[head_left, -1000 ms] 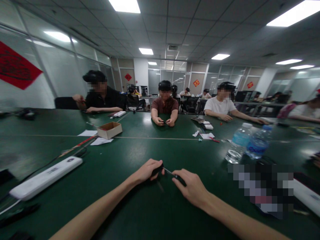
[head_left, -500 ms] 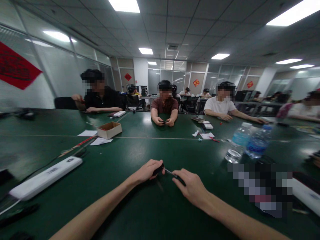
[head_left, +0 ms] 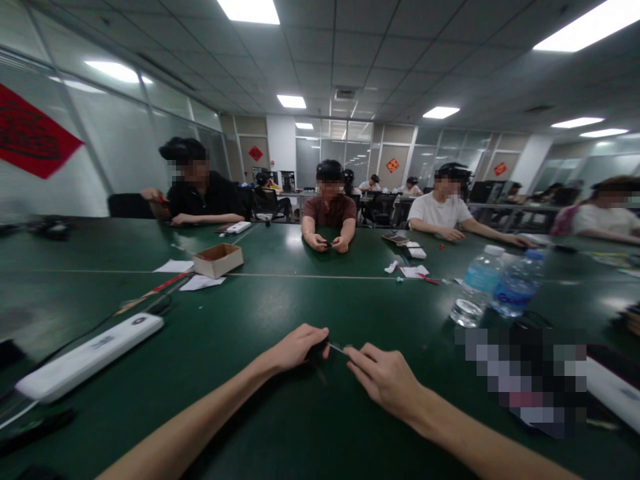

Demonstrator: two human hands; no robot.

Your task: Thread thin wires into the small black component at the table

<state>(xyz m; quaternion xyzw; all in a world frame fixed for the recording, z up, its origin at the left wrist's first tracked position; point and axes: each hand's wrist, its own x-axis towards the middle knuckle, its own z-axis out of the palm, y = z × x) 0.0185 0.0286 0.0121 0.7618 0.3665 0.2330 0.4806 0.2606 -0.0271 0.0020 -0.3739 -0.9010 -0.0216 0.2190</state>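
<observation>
Over the green table (head_left: pixel 260 413), my left hand (head_left: pixel 299 346) is closed on a small dark object (head_left: pixel 319 346), mostly covered by the fingers, so its kind cannot be made out. My right hand (head_left: pixel 386 375) grips a screwdriver, its handle hidden inside the fingers. The thin metal shaft (head_left: pixel 337 347) points left and reaches to the dark object in my left hand; its tip does not show clearly. Both hands are close together, palms turned down, with a narrow gap between them.
A white power strip (head_left: pixel 95 353) lies on the left. Beyond my hands stands an open cardboard box (head_left: pixel 219 262) beside papers. Two water bottles (head_left: pixel 475 287) stand at the right, near a blurred-out item (head_left: pixel 520 380). Several people sit around; one person (head_left: pixel 329 217) faces me.
My right hand's fingers have shifted forward over the screwdriver, hiding the black handle that showed before. My left hand has turned slightly, and less of the dark object shows.
</observation>
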